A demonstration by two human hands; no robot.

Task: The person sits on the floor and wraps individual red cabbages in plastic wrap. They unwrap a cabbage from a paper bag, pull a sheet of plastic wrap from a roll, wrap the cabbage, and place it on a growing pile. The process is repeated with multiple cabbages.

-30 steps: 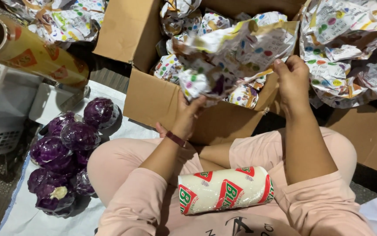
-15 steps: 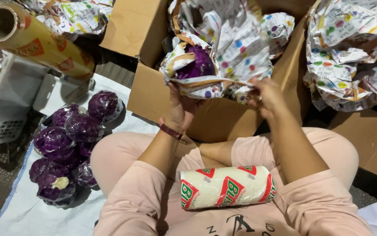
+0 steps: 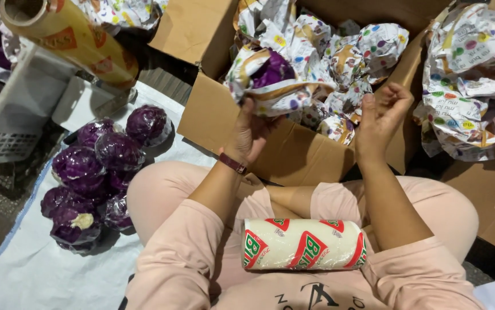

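Observation:
My left hand point(image 3: 251, 131) holds up a purple cabbage point(image 3: 272, 68) that sits half unwrapped in crumpled dotted paper point(image 3: 270, 95), just over the front wall of a cardboard box point(image 3: 213, 115). My right hand point(image 3: 380, 117) hovers beside it to the right, fingers loosely curled, holding nothing. More paper-wrapped bundles point(image 3: 368, 46) fill the box behind. A white roll of cling film point(image 3: 303, 244) with red and green markings lies across my lap.
Several film-wrapped purple cabbages point(image 3: 89, 172) are piled on a white sheet point(image 3: 46, 275) at my left. A big yellow film roll point(image 3: 69, 31) rests on a white crate point(image 3: 6, 132) at the upper left. Discarded dotted paper point(image 3: 471, 86) heaps at the right.
The large paper sheet that my right hand was pulling has come off the cabbage and the hand is now empty. My left hand still holds the cabbage, more exposed.

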